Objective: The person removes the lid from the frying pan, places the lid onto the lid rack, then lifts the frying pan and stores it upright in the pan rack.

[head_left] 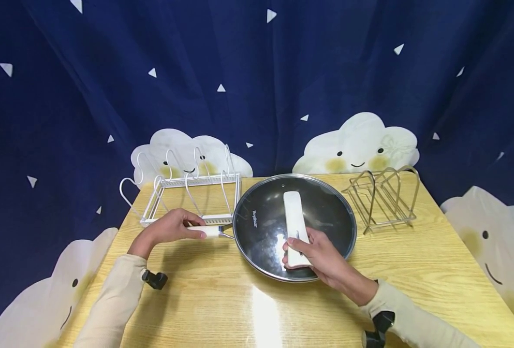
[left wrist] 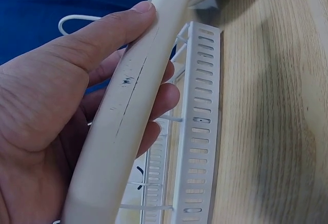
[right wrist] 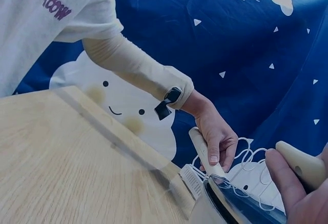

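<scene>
A dark pan [head_left: 257, 227] with a glass lid [head_left: 326, 212] sits in the middle of the wooden table [head_left: 239, 309]. My left hand [head_left: 174, 226] grips the pan's cream handle [head_left: 208, 232] [left wrist: 128, 111] [right wrist: 201, 147], thumb along its top. My right hand [head_left: 315, 251] grips the near end of the lid's long white handle [head_left: 292, 217] [right wrist: 302, 163]. The lid lies flat on the pan.
A white wire rack [head_left: 191, 193] [left wrist: 197, 126] stands just behind my left hand. A metal wire rack [head_left: 383, 198] stands at the right of the pan. A dark blue curtain with clouds hangs behind the table.
</scene>
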`<state>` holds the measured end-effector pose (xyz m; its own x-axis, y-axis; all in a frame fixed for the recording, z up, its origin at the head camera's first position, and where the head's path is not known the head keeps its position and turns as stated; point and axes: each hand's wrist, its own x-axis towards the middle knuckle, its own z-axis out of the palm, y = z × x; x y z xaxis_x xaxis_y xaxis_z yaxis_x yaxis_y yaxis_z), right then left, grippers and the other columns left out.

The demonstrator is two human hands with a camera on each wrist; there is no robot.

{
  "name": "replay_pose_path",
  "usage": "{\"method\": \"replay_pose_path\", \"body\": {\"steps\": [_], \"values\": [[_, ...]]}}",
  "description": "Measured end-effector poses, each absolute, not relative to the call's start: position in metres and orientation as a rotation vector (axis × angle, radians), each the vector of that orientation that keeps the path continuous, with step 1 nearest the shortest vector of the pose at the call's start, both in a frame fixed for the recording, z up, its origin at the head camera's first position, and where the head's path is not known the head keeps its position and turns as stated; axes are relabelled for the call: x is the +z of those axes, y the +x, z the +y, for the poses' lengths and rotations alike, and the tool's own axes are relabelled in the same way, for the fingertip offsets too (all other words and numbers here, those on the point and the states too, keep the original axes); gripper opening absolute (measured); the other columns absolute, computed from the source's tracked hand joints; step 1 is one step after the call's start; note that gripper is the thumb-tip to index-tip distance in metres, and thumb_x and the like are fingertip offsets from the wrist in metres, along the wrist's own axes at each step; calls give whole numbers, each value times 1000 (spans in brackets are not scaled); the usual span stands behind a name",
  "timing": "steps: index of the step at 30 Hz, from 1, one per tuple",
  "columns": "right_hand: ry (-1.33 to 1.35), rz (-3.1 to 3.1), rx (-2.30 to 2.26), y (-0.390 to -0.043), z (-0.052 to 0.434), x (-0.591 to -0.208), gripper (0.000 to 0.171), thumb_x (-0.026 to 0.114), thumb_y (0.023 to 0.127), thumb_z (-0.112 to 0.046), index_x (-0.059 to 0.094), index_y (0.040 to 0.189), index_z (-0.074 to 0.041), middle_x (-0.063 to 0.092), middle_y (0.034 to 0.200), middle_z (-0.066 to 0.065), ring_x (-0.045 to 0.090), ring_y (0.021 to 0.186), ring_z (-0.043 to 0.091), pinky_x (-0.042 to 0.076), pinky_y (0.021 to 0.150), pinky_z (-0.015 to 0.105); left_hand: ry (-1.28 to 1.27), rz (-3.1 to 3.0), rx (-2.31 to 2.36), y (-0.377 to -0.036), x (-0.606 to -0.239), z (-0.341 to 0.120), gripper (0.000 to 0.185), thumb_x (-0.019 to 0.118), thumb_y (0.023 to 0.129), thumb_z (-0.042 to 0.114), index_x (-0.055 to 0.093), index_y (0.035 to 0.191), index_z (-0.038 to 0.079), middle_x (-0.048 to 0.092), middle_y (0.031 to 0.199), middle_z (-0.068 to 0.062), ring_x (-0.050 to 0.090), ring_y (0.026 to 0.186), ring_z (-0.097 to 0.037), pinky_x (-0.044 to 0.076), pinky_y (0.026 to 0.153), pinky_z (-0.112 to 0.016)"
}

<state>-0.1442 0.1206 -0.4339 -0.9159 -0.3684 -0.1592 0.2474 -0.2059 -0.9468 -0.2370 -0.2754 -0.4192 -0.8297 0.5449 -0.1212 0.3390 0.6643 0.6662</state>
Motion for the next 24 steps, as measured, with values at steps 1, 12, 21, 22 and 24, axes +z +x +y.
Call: {"method": "replay_pose_path", "body": {"steps": [1,12,21,22,24], "values": [[-148,1674,-2167,-144,121,-434,37,55,104,-6,39,129,15,65,98,12,72,77,21,62,76,38,707,2571,935,-237,-419,-275,26,83,87,29,79,106,12,75,96,1,62,82,-13,52,72,-24],[-210,1710,-2167,-144,127,-424,37,55,104,-4,39,127,18,68,93,10,72,72,21,62,70,36,714,2595,906,-238,-416,-275,25,83,87,29,79,106,13,76,99,3,67,88,-12,54,77,-26],[-240,1796,-2116,-143,136,-413,39,56,104,-5,37,130,17,68,92,10,73,72,23,62,69,38,690,2590,949,-233,-413,-271,30,79,91,29,73,112,8,75,102,1,70,98,-16,56,87,-34],[-247,1805,-2108,-143,138,-412,39,56,104,-6,38,130,17,68,92,10,73,72,23,62,69,38,692,2595,959,-232,-412,-270,32,78,92,30,72,114,8,75,103,0,70,99,-16,56,88,-35],[-257,1817,-2099,-143,140,-409,38,56,104,-6,39,129,16,68,92,10,73,72,23,62,68,38,699,2613,968,-230,-412,-268,32,75,94,31,71,116,8,75,104,0,70,100,-17,56,88,-36]]}}
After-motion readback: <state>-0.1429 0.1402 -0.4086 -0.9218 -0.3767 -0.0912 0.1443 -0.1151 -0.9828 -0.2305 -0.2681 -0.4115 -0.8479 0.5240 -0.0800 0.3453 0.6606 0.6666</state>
